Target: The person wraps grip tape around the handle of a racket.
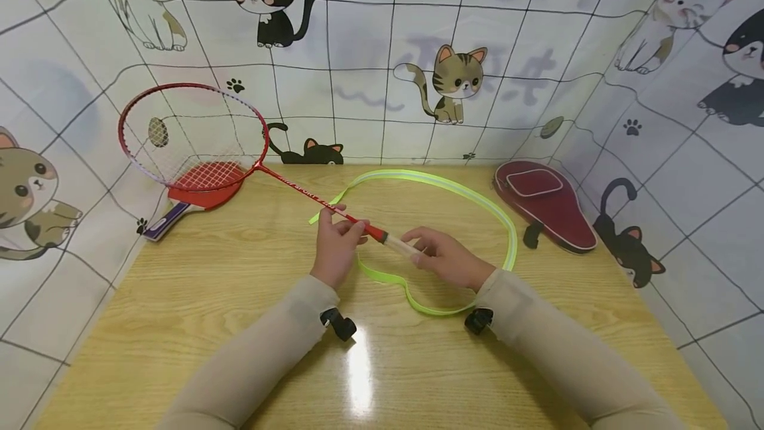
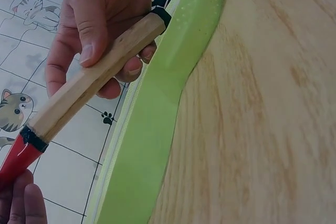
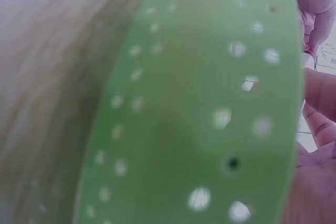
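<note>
A red badminton racket [image 1: 290, 184] is held slantwise above the table, its strung head up at the left. My left hand [image 1: 335, 247] holds it at the lower shaft, near the red cone. The bare wooden handle [image 2: 97, 74] is between the thumb and fingers of my right hand [image 1: 444, 257]. A yellow-green perforated grip tape [image 1: 459, 190] curves in a wide loop around and behind both hands. In the right wrist view the tape [image 3: 184, 103] covers most of the picture and hides part of the right hand.
At the back left a red table tennis bat [image 1: 217, 192] lies under the racket head. A red racket case [image 1: 546, 204] lies at the back right, with a small black piece [image 1: 532, 235] beside it. Cat-patterned sheeting [image 1: 370, 38] encloses the wooden table [image 1: 239, 284] at back and sides.
</note>
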Action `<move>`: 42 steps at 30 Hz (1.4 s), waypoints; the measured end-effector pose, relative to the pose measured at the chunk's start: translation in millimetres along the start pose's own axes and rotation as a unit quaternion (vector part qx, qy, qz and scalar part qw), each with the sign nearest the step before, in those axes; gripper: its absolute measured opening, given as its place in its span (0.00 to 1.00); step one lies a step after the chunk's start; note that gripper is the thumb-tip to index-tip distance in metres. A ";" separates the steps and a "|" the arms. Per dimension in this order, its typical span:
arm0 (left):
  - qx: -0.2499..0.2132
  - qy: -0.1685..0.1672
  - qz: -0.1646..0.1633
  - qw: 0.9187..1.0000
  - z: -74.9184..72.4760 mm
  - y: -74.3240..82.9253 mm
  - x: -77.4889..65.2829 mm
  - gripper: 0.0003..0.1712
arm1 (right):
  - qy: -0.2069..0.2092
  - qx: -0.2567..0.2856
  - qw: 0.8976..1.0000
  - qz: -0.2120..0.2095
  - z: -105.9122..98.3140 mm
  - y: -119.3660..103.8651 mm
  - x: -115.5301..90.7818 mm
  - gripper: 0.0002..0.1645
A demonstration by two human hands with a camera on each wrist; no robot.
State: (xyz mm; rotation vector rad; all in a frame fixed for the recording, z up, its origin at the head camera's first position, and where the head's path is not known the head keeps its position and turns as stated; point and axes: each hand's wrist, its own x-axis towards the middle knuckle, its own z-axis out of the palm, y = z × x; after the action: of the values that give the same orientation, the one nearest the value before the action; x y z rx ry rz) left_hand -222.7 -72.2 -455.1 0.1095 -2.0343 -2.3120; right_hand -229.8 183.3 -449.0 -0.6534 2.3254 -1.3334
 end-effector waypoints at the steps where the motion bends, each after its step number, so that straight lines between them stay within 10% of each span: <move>1: 0.001 0.000 0.001 1.000 0.6 -0.1 0.5 0.26 | 0.000 0.000 1.000 0.001 -0.1 -0.9 -0.2 0.21; 31: -0.008 -0.012 -0.011 1.000 2.1 -2.0 10.2 0.44 | 0.000 -0.033 0.999 0.018 6.2 -4.8 18.3 0.22; 42: -0.001 -0.006 -0.013 1.000 -6.1 3.1 15.0 0.43 | 0.039 -0.136 0.989 -0.047 20.7 -48.8 12.9 0.20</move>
State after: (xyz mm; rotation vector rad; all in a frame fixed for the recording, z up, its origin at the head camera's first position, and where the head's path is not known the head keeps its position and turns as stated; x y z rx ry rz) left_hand -237.1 -80.0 -453.0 0.1242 -2.0479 -2.3366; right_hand -219.3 140.0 -417.4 -0.8159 2.5973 -1.1069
